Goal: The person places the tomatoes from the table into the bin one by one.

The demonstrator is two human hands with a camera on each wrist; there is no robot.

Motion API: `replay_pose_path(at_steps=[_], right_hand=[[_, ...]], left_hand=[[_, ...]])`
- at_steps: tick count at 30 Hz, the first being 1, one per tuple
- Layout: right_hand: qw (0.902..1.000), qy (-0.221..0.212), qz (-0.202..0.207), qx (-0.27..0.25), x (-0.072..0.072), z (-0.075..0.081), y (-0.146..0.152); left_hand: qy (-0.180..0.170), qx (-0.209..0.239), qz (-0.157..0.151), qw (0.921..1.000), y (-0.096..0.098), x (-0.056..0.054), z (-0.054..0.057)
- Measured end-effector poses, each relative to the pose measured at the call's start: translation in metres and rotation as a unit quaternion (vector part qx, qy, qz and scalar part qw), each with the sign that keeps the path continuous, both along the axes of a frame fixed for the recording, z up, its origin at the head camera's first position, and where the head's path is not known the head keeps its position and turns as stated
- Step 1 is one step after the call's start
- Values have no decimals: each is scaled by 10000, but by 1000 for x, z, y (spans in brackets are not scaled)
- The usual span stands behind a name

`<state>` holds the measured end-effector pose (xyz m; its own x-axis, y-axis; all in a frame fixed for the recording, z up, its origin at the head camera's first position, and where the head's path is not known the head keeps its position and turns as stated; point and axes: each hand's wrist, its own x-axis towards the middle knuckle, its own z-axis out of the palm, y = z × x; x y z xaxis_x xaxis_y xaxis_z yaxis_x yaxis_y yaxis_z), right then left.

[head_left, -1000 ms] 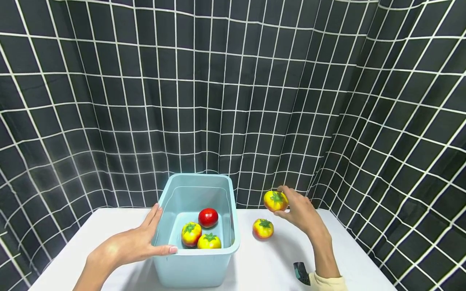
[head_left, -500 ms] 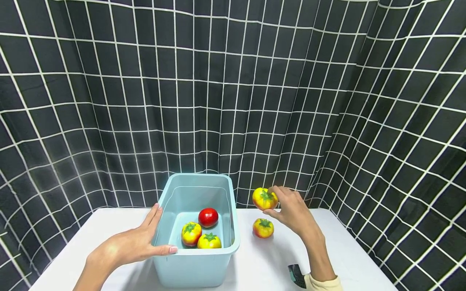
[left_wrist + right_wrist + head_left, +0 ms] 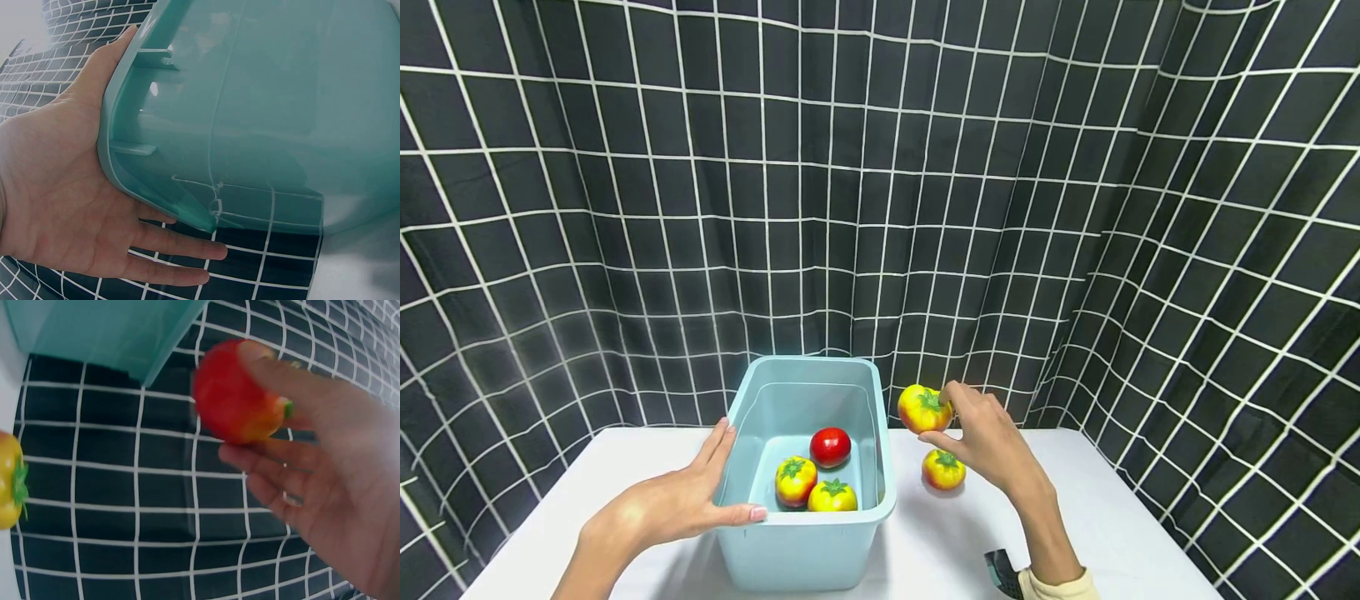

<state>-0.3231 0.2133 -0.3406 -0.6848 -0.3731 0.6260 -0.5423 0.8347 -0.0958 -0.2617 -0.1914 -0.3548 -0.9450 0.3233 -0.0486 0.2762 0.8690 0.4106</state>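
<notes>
My right hand (image 3: 988, 437) pinches a yellow-and-red tomato (image 3: 919, 408) between thumb and fingers, above the table to the right of a light blue bin (image 3: 797, 554). Its red underside shows in the right wrist view, where the held tomato (image 3: 222, 394) appears beside the bin's wall. My left hand (image 3: 662, 504) rests against the bin's left side, fingers straight and spread, thumb lying over the front rim. Inside the bin are a red tomato (image 3: 830, 447) and two yellow-and-red ones, the left tomato (image 3: 793, 483) and the front tomato (image 3: 833, 497).
Another yellow-and-red tomato (image 3: 943, 472) sits on the white table (image 3: 1120, 533), below the right hand and right of the bin. A dark curtain (image 3: 812, 200) with a white grid surrounds the table behind and at both sides.
My right hand has moved left with the tomato, toward the bin. The left hand, the bin and its contents stay where they were.
</notes>
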Motion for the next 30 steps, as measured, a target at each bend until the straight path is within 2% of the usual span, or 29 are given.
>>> replay_pose_path(at_steps=[5, 10, 15, 22, 25, 30], right_hand=[[9976, -212, 508, -413, 5, -2, -16], [9895, -384, 1200, -707, 9, -9, -40], [9817, -455, 1704, -716, 15, -16, -64], [9681, -1054, 2163, -699, 22, -25, -83], [9682, -955, 2194, -736, 23, -24, -82], [9724, -376, 2177, -746, 20, -19, -74]], left_hand=[[-55, 6, 23, 10000, -1, 0, 0], [-69, 31, 41, 10000, -1, 0, 0], [-41, 30, 27, 10000, 0, 2, 0], [-34, 21, 29, 10000, 1, 2, 0], [-43, 6, 39, 10000, 2, 1, 0], [-24, 8, 60, 10000, 1, 0, 0]])
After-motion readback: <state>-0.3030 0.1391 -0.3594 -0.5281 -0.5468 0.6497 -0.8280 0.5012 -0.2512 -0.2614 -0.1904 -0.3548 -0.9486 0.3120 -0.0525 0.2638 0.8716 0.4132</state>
